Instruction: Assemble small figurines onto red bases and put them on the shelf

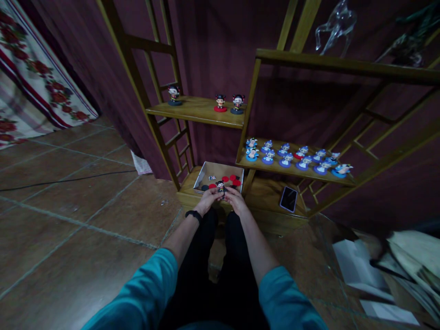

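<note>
Both hands meet in front of an open cardboard box (206, 173) on the lowest wooden shelf. My left hand (209, 200) and my right hand (234, 199) together hold a small doll figurine (220, 186) with black hair and a dark body. A black band sits on my left wrist. Inside the box lie red and black round bases (233, 179). Above, one shelf carries three similar figurines (220, 102) and another holds several blue figurines (294, 156).
A phone (288, 199) lies on the low shelf to the right of the box. Papers and cardboard (385, 270) are piled on the tiled floor at right. A dark curtain hangs behind the wooden shelf frame (137, 87). A glass figure (335, 25) stands on top.
</note>
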{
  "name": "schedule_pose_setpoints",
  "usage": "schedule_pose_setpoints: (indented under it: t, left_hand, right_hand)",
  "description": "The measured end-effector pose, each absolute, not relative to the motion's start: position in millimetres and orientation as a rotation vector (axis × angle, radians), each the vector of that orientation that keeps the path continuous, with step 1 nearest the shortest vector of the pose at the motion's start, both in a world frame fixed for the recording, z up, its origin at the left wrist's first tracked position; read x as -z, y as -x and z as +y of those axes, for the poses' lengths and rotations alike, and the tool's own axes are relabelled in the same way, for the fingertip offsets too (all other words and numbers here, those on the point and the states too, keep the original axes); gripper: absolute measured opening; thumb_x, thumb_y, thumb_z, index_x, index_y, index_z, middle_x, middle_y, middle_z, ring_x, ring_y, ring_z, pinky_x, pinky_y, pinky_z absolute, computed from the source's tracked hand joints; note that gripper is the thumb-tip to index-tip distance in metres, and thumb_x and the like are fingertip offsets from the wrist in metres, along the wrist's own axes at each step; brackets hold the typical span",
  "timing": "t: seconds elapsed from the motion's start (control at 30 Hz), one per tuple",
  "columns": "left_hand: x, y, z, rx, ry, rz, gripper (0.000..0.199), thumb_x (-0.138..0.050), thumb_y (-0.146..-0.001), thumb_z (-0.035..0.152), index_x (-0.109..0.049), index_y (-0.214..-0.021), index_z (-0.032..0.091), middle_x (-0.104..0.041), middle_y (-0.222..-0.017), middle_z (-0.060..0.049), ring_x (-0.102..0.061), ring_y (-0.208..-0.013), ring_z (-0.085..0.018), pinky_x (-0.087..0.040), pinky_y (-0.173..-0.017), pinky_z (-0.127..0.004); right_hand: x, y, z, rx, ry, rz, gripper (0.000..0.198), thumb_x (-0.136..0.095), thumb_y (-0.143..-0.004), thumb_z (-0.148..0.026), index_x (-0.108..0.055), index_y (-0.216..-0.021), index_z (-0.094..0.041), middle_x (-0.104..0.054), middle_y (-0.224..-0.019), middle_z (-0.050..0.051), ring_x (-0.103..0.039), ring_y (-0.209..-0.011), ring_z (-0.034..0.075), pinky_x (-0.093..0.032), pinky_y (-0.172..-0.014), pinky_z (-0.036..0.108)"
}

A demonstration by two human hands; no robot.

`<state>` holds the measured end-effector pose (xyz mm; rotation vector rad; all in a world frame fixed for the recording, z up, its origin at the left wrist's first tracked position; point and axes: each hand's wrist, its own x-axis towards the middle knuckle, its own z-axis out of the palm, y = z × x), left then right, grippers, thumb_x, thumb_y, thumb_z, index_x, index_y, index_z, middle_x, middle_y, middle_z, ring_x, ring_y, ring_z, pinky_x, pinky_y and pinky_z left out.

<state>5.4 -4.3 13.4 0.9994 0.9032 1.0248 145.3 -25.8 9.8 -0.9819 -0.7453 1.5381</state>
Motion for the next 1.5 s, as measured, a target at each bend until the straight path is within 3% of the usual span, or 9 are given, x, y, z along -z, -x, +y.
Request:
schedule_pose_setpoints:
  t: [0.5, 0.77, 1.07, 1.5]
  left_hand:
    - [-16.7, -5.3, -7.7, -0.957, -0.899, 0.851, 0.028, -0.077, -0.058, 0.017, -0.065, -0.083, 0.011, -0.065, -0.075, -0.006, -0.059, -0.061, -0.010, -0.043, -0.057, -0.019]
    - [-14.4, -6.6, -6.9, -1.060, -0.966, 0.918, 0.032, -0.079, -0.051, 0.017, -0.064, -0.079, 0.012, -0.059, -0.060, 0.001, -0.051, -0.051, -0.007, -0.038, -0.052, -0.019]
    - [-13.0, -6.4, -5.2, -1.093, -1.017, 0.978, 0.038, -0.080, -0.049, 0.019, -0.063, -0.082, 0.012, -0.057, -0.057, 0.003, -0.048, -0.049, -0.007, -0.035, -0.051, -0.020]
    - [-15.2, -10.0, -10.6, -1.106, -1.077, 0.972, 0.052, -0.081, -0.045, 0.020, -0.060, -0.092, 0.014, -0.063, -0.067, 0.001, -0.057, -0.062, -0.011, -0.044, -0.065, -0.025]
  right_hand:
    - [-7.4, -145.0, -25.3, -1.510, 0.973, -0.788, 0.039, -0.070, -0.060, -0.025, -0.059, -0.097, -0.022, -0.065, -0.079, -0.001, -0.062, -0.069, 0.011, -0.048, -0.069, 0.026]
    - [-9.7, -146.2, -25.8, -1.526, 0.987, -0.781, 0.037, -0.069, -0.060, -0.023, -0.061, -0.097, -0.022, -0.067, -0.084, 0.000, -0.062, -0.071, 0.011, -0.048, -0.068, 0.025]
    - [-3.4, -146.7, -22.5, -1.556, 0.988, -0.740, 0.032, -0.069, -0.063, -0.026, -0.062, -0.094, -0.021, -0.067, -0.077, 0.000, -0.062, -0.067, 0.011, -0.048, -0.067, 0.024]
    - [8.4, -146.0, -16.7, -1.521, 1.013, -0.746, 0.031, -0.072, -0.057, -0.025, -0.060, -0.085, -0.020, -0.067, -0.078, -0.001, -0.062, -0.064, 0.011, -0.048, -0.064, 0.024]
